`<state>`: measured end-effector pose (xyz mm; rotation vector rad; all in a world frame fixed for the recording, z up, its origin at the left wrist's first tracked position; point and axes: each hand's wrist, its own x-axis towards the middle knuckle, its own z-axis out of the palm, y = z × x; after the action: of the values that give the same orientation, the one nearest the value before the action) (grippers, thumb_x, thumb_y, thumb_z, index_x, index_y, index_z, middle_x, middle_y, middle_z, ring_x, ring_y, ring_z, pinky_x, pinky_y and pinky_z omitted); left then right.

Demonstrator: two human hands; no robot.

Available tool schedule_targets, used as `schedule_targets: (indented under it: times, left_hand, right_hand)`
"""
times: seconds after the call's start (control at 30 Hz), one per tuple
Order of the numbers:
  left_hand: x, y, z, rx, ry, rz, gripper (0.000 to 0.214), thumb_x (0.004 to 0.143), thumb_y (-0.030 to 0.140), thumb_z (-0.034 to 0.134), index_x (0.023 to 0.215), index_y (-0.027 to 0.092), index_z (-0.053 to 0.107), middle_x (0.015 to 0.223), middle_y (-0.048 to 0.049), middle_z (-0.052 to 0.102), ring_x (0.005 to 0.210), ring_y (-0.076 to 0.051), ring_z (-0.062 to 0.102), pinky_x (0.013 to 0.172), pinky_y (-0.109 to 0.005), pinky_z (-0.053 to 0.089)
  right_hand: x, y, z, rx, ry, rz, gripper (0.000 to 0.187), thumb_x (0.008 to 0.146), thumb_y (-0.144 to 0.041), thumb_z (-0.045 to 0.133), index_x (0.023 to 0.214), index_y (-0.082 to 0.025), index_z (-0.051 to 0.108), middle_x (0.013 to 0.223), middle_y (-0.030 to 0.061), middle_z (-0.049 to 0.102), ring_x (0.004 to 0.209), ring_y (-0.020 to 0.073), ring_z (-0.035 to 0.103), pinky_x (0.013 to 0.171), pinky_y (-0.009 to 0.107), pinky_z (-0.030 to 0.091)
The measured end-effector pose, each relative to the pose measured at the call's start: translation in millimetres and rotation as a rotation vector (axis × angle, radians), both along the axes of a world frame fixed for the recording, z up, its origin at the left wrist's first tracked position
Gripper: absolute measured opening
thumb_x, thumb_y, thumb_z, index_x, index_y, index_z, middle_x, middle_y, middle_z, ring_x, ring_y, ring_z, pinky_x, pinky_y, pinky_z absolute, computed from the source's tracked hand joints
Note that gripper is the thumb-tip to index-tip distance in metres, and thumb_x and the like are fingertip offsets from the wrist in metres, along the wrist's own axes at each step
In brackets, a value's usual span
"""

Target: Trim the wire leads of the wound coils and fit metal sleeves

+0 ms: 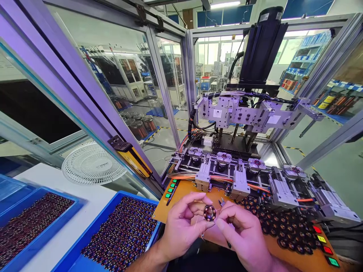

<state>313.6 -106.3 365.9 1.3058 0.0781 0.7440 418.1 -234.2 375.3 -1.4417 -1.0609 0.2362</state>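
My left hand [185, 221] pinches a small ring-shaped motor stator [209, 213] between thumb and fingers, its round opening facing me. Thin copper wires [202, 228] trail loosely from it below my left fingers. Close at its right side is my right hand [241, 226], with thumb and forefinger pressed together near the stator's edge. The jaws of small cutting pliers [221, 202] poke out above my right fingers, and a dark handle end shows beneath them; the rest is hidden by the hand.
Many dark stators [283, 226] lie on the orange worktop [161, 206] at right. Behind stands a machine with several fixtures [224, 158]. Blue trays [68, 260] full of stators sit at left, near a white fan [95, 164]. Coloured buttons [328, 250] line the worktop's edges.
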Motion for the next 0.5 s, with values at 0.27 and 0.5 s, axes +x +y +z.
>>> schedule_targets:
  times: [0.27, 0.5]
  left_hand:
    - [-2.1, -0.5, -4.5, 0.035, -0.010, 0.055, 0.063, 0.064, -0.008, 0.078, 0.114, 0.029, 0.070, 0.099, 0.0000, 0.076, 0.080, -0.012, 0.074, 0.078, -0.019, 0.060]
    - [-3.8, -2.2, -5.6, 0.096, -0.036, 0.075, 0.063, 0.065, -0.006, 0.079, 0.116, 0.030, 0.068, 0.096, 0.0002, 0.076, 0.082, -0.012, 0.073, 0.079, -0.020, 0.059]
  right_hand:
    - [-0.5, -1.4, 0.7, 0.058, -0.153, -0.008, 0.016, 0.086, -0.012, 0.058, 0.073, -0.019, 0.063, 0.063, -0.0003, 0.061, 0.057, 0.0124, 0.057, 0.055, 0.022, 0.046]
    - [-0.3, -4.0, -1.6, 0.080, -0.195, -0.021, 0.015, 0.087, -0.010, 0.057, 0.076, -0.019, 0.064, 0.062, -0.0001, 0.059, 0.056, 0.0126, 0.056, 0.054, 0.023, 0.045]
